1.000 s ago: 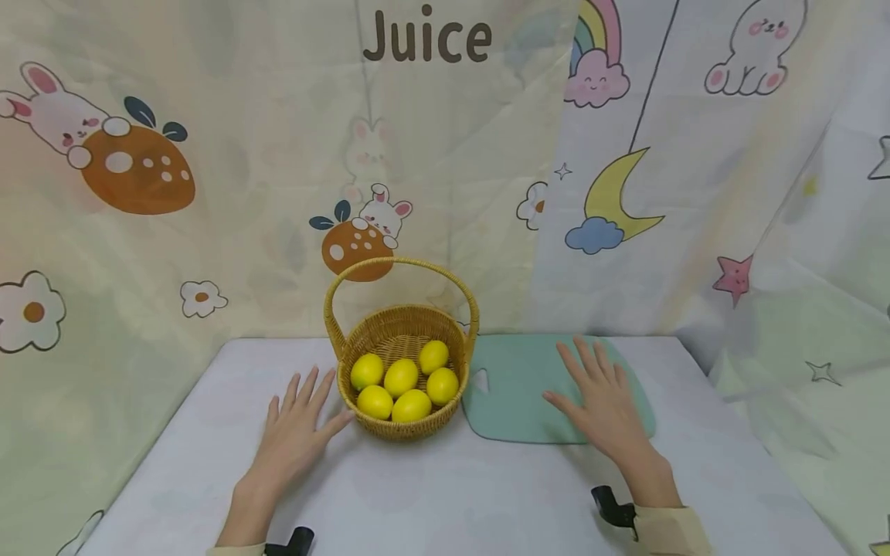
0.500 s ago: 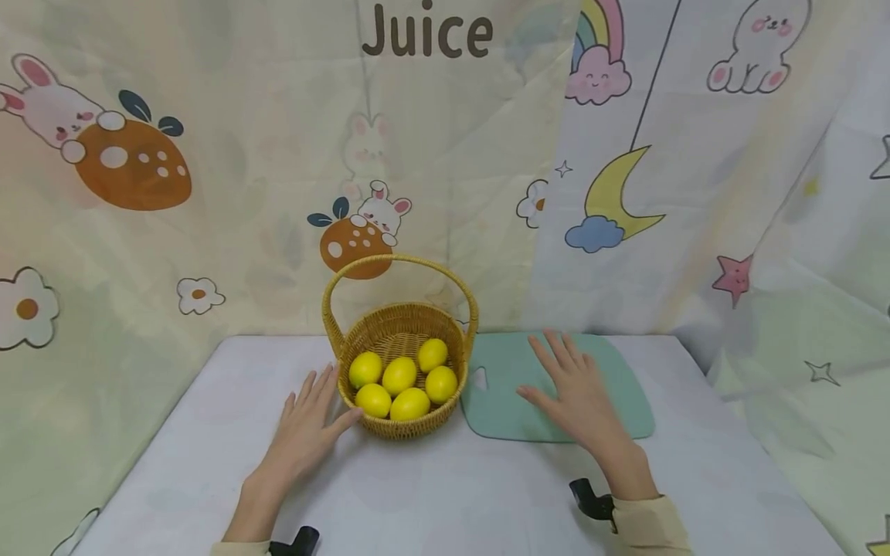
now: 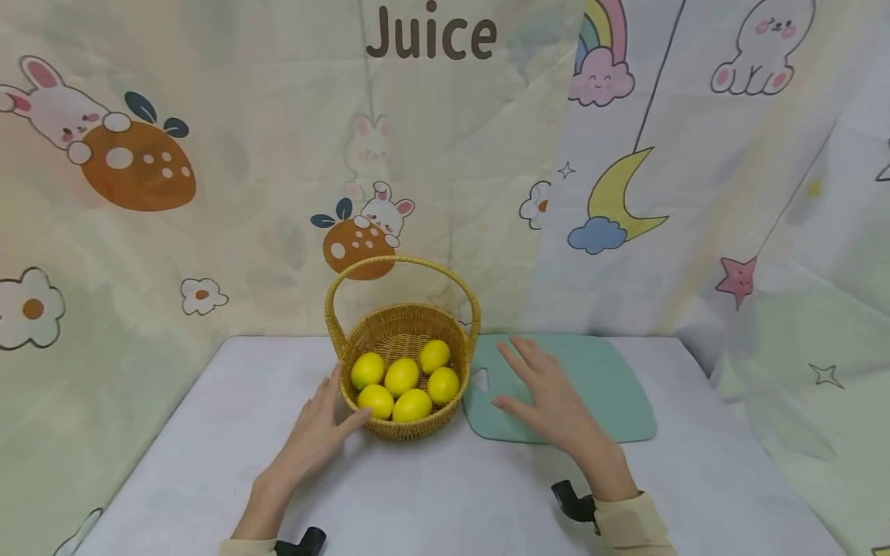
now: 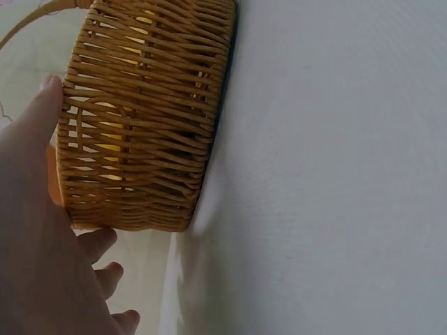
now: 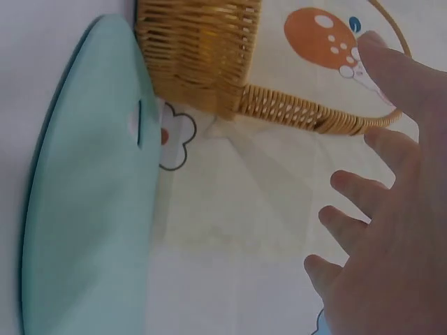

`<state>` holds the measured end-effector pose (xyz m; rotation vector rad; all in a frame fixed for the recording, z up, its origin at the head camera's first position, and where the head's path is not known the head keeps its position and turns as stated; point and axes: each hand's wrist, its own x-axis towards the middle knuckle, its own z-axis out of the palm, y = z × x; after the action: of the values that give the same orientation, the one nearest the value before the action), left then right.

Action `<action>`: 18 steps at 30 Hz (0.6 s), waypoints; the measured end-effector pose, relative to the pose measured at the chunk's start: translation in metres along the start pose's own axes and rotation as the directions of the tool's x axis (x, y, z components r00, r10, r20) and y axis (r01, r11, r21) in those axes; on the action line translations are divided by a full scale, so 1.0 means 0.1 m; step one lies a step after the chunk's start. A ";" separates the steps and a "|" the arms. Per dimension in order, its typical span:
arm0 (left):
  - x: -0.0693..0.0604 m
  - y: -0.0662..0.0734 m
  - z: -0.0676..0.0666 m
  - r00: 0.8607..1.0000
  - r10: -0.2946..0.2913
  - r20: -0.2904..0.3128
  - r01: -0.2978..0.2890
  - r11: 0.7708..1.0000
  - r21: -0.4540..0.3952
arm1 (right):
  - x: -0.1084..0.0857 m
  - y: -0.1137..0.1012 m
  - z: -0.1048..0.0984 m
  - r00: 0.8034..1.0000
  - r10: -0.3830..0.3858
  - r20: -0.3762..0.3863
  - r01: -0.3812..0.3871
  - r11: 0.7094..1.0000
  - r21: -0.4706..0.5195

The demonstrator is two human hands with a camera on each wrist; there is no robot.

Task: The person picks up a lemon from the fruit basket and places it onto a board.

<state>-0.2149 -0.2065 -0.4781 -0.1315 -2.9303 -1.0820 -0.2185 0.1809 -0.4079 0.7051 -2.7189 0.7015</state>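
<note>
A woven basket [image 3: 410,427] with a tall arched handle holds several yellow lemons [image 3: 402,378]. My left hand [image 3: 317,432] is at the basket's left side, thumb near the rim and fingers spread along the outside; whether it touches the wicker I cannot tell. In the left wrist view the basket wall [image 4: 140,118] fills the space beside the thumb. Over a pale green cutting board [image 3: 598,386] my right hand [image 3: 552,401] hovers with spread fingers, holding nothing. The right wrist view has that hand [image 5: 391,202] apart from the basket [image 5: 195,56].
The board lies flat on the white table [image 3: 431,494], just right of the basket. Behind the table's back edge hangs a printed cloth backdrop [image 3: 264,193]. Black wrist cameras [image 3: 575,502] sit near both sleeves.
My right hand has moved left over the board toward the basket. My left hand has shifted right, closer against the basket's side. The basket and lemons stay in place.
</note>
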 end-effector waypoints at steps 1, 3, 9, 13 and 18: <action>0.00 0.00 0.00 1.000 -0.007 0.003 0.007 1.000 -0.009 | 0.01 -0.02 0.01 1.000 -0.008 0.007 0.008 1.000 0.013; 0.00 0.01 0.01 1.000 -0.020 0.011 0.020 0.999 -0.025 | 0.03 -0.07 0.03 0.999 -0.027 0.023 0.026 0.999 0.031; 0.02 0.04 0.01 0.999 -0.030 0.043 0.035 0.990 -0.138 | 0.11 -0.22 0.11 0.997 -0.068 0.040 0.065 0.996 0.068; 0.03 0.06 0.03 0.998 -0.030 0.058 0.043 0.973 -0.227 | 0.19 -0.32 0.18 0.995 -0.083 0.050 0.078 0.992 0.101; 0.02 0.08 0.07 0.999 -0.021 0.048 0.035 0.953 -0.300 | 0.27 -0.43 0.27 0.995 -0.067 0.075 0.058 0.991 0.124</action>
<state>-0.2158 -0.1955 -0.4783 -0.1185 -2.7905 -1.5435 -0.2225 0.1239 -0.4046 0.8597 -2.7294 0.8470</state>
